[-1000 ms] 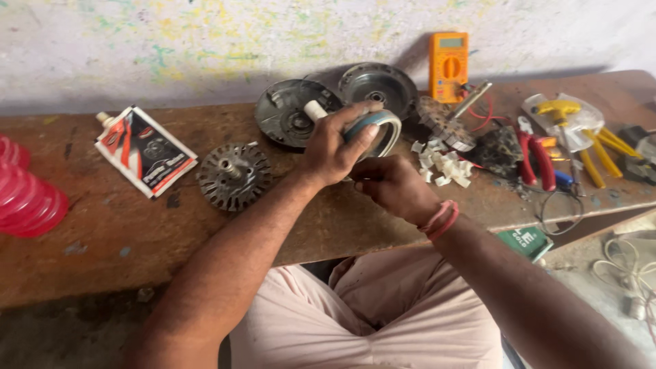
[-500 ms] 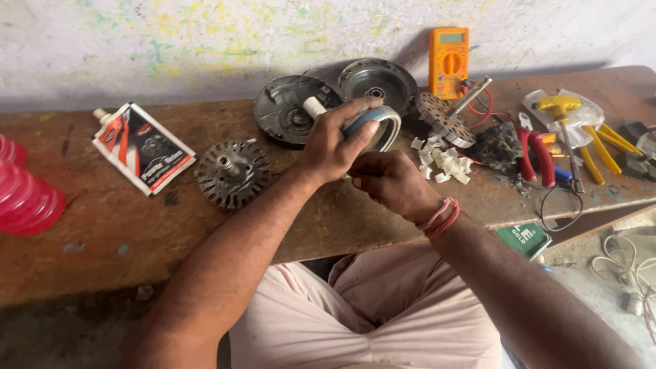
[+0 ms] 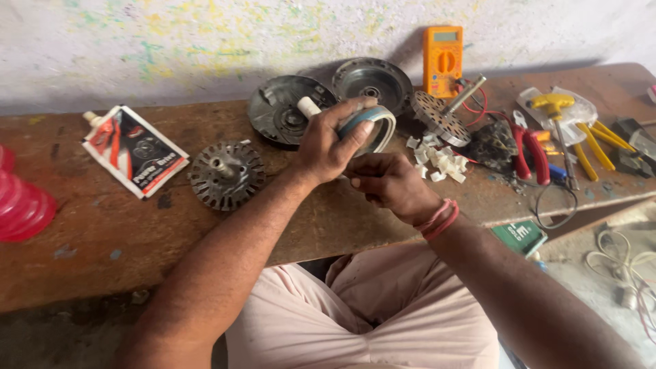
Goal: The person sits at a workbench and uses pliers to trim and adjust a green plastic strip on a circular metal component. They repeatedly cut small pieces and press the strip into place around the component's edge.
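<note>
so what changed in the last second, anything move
Almost nothing. The left hand still grips the ring above the bench, the right hand stays closed just below it. Only the view drifted slightly. The rotor, the pouch and the meter lie where they were.

I have only one view, from the camera on the person's head, tilted down and forward over the lap toward the wooden bench [image 3: 102, 232] and the speckled wall [image 3: 171, 41] behind it. It sits close: both forearms run up from the bottom edge, and the left hand [image 3: 328, 140] and right hand [image 3: 389, 184] meet near the middle. Beyond the hands the wall closes the view; no second view overlaps.
</note>
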